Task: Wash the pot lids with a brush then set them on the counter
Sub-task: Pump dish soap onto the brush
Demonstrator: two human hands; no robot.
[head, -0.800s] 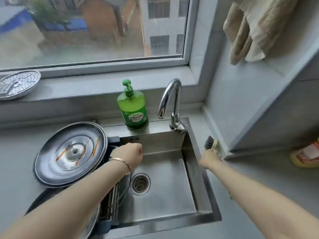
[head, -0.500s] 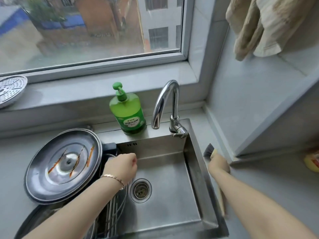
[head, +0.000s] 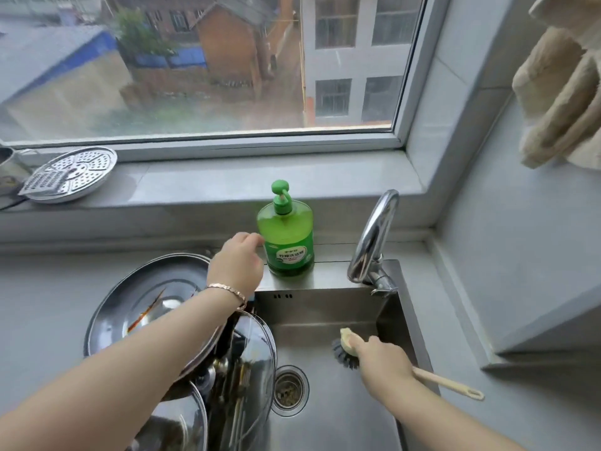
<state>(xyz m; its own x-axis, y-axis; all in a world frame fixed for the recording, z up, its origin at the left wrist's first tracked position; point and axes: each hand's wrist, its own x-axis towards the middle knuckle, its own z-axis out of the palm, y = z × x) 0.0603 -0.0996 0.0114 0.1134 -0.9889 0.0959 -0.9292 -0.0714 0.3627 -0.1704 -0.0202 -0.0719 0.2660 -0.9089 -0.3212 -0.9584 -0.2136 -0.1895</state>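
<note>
Fingers of the right hand (head: 383,361) clasp a wooden-handled brush (head: 345,348), its bristles down inside the steel sink (head: 341,418) at lower centre. The left hand (head: 236,266), fingers loosely curled and holding nothing, hovers just beside a green soap bottle (head: 287,236) at mid-frame. Pot lids (head: 143,307) lie stacked at the sink's left edge, lower left, under the left forearm

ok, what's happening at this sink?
A person is about to wash pot lids. The right hand grips the brush, its head low in the sink. The left hand is beside the green soap bottle, not clearly touching it. The lids sit stacked at the sink's left, none under the brush.
</note>
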